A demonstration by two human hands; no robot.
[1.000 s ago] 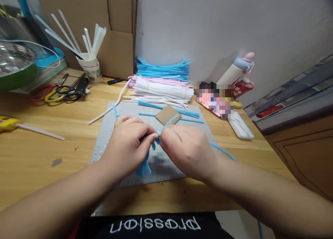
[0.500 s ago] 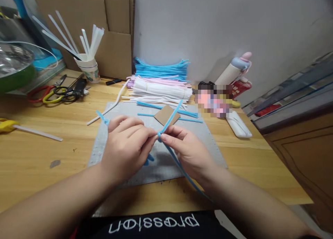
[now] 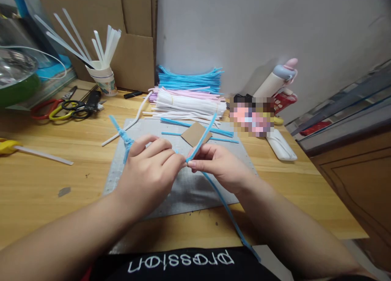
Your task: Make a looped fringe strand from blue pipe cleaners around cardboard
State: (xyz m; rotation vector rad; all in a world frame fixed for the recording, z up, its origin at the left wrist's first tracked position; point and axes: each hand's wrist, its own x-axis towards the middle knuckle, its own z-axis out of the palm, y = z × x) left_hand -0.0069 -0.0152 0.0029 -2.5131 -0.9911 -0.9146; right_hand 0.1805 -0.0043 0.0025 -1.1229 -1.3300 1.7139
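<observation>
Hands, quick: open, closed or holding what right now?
Left hand: closed, holding twisted blue fuzzy craft stems.
Right hand: closed, pinching a thin blue fuzzy craft stem.

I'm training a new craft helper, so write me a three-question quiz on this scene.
1. True or false: the right hand pinches a blue fuzzy stem.
2. Which lies nearest the wall: A) white bundle, B) pink bundle, or C) blue bundle?
3. Fill in: the white sticks stand in a ____.

Key: 1. True. 2. C. 3. Cup.
</observation>
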